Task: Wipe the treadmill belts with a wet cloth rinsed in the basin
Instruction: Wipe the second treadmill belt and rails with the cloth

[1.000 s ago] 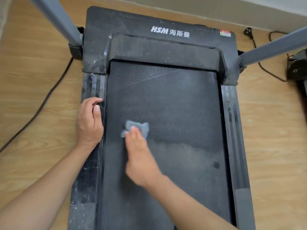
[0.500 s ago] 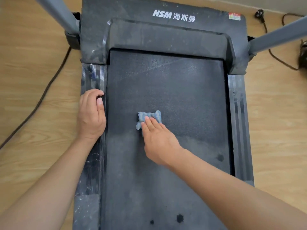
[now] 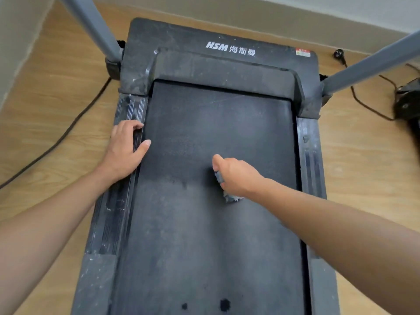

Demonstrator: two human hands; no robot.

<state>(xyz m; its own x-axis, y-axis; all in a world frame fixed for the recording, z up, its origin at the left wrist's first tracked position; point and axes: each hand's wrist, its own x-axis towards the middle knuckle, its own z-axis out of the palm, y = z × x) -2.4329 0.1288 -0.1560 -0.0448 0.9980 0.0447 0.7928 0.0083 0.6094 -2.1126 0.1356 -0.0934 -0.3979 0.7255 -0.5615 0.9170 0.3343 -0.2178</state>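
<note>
A dusty black treadmill belt runs down the middle of the view. My right hand is on the belt near its centre, fingers curled round a small grey-blue cloth. Only scraps of the cloth show below and left of the hand. My left hand rests on the treadmill's left side rail, fingers bent over its inner edge and the thumb on the belt's margin. The belt looks darker and damp above the hands, greyer below. No basin is in view.
The motor cover with white lettering closes the belt's far end. Two grey uprights rise at either side. A black cable lies on the wooden floor at left, another cable and plug at right.
My right hand moved right across the belt with the cloth and went from flat fingers on it to a curled grip. The left hand stayed on the rail. The camera view shifted.
</note>
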